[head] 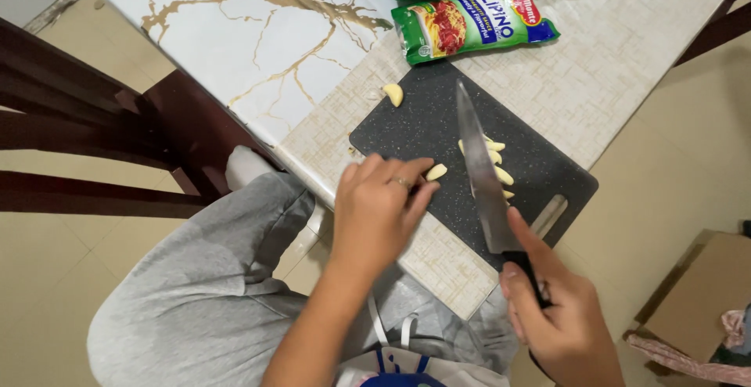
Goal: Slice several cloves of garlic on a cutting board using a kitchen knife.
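Centrally, a dark cutting board (422, 133) is lying on the marbled table (258, 35) over beige tiles. The right hand (559, 309) is gripping a knife (485, 183); the loosely curled left hand (375, 211) is touching a garlic clove (436, 172).

One view only, from the head, looking steeply down and close in over the person's own lap. The surface (594, 82) runs at a slant across the upper frame, its near edge cutting diagonally; floor shows on both sides, a chair (86, 136) at left.
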